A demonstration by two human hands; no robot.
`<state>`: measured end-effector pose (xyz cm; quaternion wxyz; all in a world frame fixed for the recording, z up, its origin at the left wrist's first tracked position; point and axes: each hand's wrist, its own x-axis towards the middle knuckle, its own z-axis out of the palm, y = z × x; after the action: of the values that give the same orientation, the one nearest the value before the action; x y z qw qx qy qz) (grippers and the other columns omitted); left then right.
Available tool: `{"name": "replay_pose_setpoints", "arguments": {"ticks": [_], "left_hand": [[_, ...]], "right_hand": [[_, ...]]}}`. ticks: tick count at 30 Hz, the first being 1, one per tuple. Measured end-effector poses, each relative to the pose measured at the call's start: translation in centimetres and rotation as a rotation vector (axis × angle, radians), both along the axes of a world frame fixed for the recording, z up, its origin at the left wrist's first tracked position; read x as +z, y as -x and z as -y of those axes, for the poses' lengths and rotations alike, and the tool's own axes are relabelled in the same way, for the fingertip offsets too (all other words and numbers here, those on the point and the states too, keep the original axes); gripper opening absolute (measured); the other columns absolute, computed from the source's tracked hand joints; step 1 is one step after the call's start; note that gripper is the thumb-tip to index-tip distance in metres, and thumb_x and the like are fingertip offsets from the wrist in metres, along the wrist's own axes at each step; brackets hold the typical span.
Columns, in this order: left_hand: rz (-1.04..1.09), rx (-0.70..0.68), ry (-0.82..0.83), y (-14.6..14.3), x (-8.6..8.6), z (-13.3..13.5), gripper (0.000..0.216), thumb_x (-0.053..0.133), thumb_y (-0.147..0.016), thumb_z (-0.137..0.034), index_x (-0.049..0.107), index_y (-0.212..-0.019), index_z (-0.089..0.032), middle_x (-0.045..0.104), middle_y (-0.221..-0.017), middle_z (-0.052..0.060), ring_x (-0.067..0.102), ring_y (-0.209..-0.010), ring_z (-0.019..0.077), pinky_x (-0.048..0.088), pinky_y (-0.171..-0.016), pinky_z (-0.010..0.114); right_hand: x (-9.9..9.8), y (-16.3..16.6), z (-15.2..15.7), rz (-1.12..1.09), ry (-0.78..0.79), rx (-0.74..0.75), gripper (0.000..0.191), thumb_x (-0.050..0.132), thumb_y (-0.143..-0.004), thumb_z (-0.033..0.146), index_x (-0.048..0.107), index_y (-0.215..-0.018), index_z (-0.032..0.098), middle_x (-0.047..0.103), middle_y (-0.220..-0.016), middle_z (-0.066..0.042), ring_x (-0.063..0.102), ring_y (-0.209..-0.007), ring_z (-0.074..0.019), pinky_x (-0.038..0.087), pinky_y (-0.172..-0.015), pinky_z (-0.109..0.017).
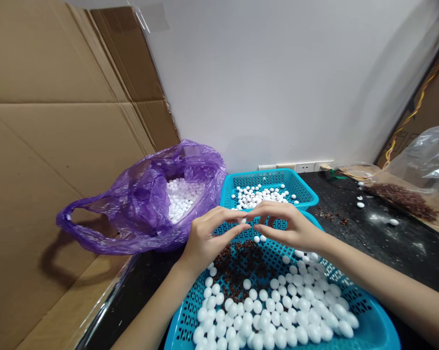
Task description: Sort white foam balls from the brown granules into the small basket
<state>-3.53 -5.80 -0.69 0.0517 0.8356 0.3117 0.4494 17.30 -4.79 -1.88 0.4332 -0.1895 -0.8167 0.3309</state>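
- Head view: the left hand point(204, 238) and right hand point(292, 228) are held fingertip to fingertip above the far half of a blue basket point(372, 325).
- Each grip is drawn together, thumb against forefinger, and a single white bead point(243, 220) is pinched where the tips of both hands meet; the other fingers are curled loosely.
- The pinched bead is small, round to oval, smooth and matt white, and it is held clear of the basket's mesh floor.
- Loose white beads point(277, 316) of the same kind are heaped across the near and right parts of the blue basket.
- Dark brown husks point(237, 267) are piled in the middle of the blue basket, directly under the hands.
- A second blue basket point(307, 194) with a thin layer of white beads is set just behind the blue basket, touching it.
- A purple bag point(139, 204), open and filled with white beads, is slumped to the left of the blue basket.
- A clear bag point(427, 160) with brown bits in it lies well to the right of the blue basket on the black worktop point(405, 248).
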Motion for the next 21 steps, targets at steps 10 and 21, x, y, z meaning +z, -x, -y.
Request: {"name": "replay_pose_setpoints", "arguments": {"ticks": [10, 21], "left_hand": [[-0.013, 0.059, 0.104, 0.0, -0.03, 0.07, 0.011, 0.068, -0.076, -0.023, 0.064, -0.085, -0.019, 0.069, -0.077, -0.003, 0.065, -0.07, 0.0098, 0.055, -0.067, 0.019], [-0.138, 0.005, 0.188, 0.21, -0.19, -0.09, 0.011, 0.064, -0.079, -0.026, 0.062, -0.087, -0.018, 0.067, -0.079, -0.001, 0.064, -0.07, 0.0113, 0.053, -0.068, 0.022]], "right_hand": [[-0.19, -0.02, -0.15, -0.002, 0.043, -0.041, 0.018, 0.053, -0.088, 0.013, 0.06, -0.103, 0.021, 0.059, -0.099, -0.005, 0.056, -0.074, -0.014, 0.045, -0.058, -0.025], [-0.49, -0.14, -0.19, 0.252, 0.122, 0.037, 0.011, 0.059, -0.087, 0.024, 0.061, -0.079, 0.017, 0.054, -0.061, 0.004, 0.048, -0.053, -0.0097, 0.036, -0.049, -0.022]]}}
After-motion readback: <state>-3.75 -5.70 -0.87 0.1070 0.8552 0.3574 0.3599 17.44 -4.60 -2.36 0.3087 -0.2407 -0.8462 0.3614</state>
